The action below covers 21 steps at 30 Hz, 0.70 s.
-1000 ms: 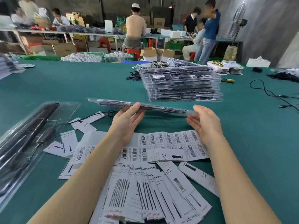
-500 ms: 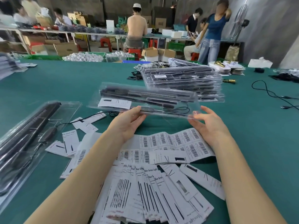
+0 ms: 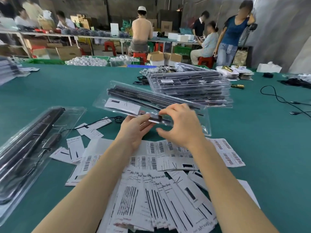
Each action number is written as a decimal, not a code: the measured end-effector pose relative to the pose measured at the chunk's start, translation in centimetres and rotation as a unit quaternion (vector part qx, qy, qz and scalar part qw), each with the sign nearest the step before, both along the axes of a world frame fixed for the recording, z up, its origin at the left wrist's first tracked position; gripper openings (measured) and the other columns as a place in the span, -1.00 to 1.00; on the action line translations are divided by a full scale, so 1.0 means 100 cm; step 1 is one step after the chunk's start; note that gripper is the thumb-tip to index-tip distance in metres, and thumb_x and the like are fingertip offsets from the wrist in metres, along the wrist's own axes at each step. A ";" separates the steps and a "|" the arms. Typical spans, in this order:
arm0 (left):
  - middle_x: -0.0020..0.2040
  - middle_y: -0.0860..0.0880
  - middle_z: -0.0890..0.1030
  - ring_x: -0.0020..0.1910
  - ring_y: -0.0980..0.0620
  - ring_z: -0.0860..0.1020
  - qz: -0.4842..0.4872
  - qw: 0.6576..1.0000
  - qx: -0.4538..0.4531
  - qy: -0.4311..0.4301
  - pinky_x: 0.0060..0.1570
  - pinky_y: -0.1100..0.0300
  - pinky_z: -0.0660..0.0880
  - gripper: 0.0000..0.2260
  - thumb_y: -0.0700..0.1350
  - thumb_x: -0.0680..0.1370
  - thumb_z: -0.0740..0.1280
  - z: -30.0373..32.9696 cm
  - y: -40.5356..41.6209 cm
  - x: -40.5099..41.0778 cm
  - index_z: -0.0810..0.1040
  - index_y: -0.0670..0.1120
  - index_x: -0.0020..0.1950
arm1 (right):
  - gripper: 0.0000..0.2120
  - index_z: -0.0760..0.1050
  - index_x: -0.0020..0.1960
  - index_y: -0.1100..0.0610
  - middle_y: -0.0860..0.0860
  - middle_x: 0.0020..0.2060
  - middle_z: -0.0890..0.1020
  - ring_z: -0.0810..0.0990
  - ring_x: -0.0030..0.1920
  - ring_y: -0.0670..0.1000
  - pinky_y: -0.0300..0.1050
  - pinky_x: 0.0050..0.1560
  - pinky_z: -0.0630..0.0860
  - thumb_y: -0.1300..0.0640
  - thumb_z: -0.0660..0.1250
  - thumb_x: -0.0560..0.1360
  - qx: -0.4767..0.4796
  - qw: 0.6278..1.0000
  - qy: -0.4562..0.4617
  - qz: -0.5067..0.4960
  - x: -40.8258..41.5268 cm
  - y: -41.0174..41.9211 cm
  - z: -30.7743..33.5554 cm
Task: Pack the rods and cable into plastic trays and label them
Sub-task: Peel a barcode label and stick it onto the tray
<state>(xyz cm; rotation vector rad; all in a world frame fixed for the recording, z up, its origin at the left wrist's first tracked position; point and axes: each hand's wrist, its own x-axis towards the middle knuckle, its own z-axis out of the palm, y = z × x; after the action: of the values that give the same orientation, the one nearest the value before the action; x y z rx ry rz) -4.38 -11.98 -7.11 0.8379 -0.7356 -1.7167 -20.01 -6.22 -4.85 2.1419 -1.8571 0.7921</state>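
Note:
A clear plastic tray (image 3: 127, 96) holding black rods, a cable and a white label card is tilted toward me above the green table (image 3: 67, 84). My left hand (image 3: 134, 130) grips its near edge from below. My right hand (image 3: 181, 125) pinches the near edge at a small black part, fingers curled over the tray. A stack of packed trays (image 3: 190, 86) stands behind it. An open tray with black rods and a cable (image 3: 30, 142) lies at the left. White barcode sheets and label cards (image 3: 151, 182) are spread under my forearms.
A black cable (image 3: 277, 98) runs along the table's right side. Small gold-coloured parts (image 3: 237, 86) and paper stacks lie beyond the tray stack. Several people work at benches with boxes and crates in the background. Another stack (image 3: 8, 71) sits at the far left.
The tray has tipped up from flat and edge-on to face me. My right hand moved left from the tray's right end to the middle of the near edge, close to my left hand.

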 end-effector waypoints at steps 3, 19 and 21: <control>-0.10 -0.17 0.70 -0.09 -0.11 0.71 -0.036 0.999 -0.029 -0.010 -0.04 0.07 0.67 -0.77 -0.32 0.51 0.43 0.003 0.005 0.001 0.42 -0.11 0.01 | -0.64 0.51 0.26 -0.04 -0.08 0.14 0.56 0.43 0.18 0.01 -0.08 0.14 0.41 -0.02 0.39 0.48 -0.014 0.999 0.010 -0.044 0.018 -0.006 -0.011; 0.08 -0.04 0.60 0.09 -0.03 0.60 -0.019 0.999 -0.015 -0.037 0.23 0.04 0.54 -0.69 0.18 0.57 0.36 0.019 -0.004 0.018 0.53 -0.06 0.06 | -0.85 0.56 -0.14 0.11 -0.01 -0.27 0.59 0.58 -0.25 0.02 -0.17 -0.30 0.45 0.03 0.40 0.45 0.085 0.980 -0.174 -0.047 0.042 -0.045 0.120; 0.16 -0.08 0.62 0.12 -0.05 0.62 -0.075 0.993 -0.045 -0.078 0.27 -0.01 0.52 -0.54 0.24 0.55 0.34 0.022 -0.006 0.026 0.53 -0.08 0.25 | -0.83 0.59 -0.02 0.18 0.03 -0.18 0.59 0.56 -0.21 0.00 -0.24 -0.36 0.48 0.09 0.46 0.48 0.118 0.922 -0.368 -0.015 0.036 -0.046 0.132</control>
<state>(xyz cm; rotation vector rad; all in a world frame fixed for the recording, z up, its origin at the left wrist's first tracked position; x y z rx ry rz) -1.76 -12.55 -4.92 0.8798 -0.9967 -1.7481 -16.43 -10.79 8.36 2.1023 -2.4218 1.6111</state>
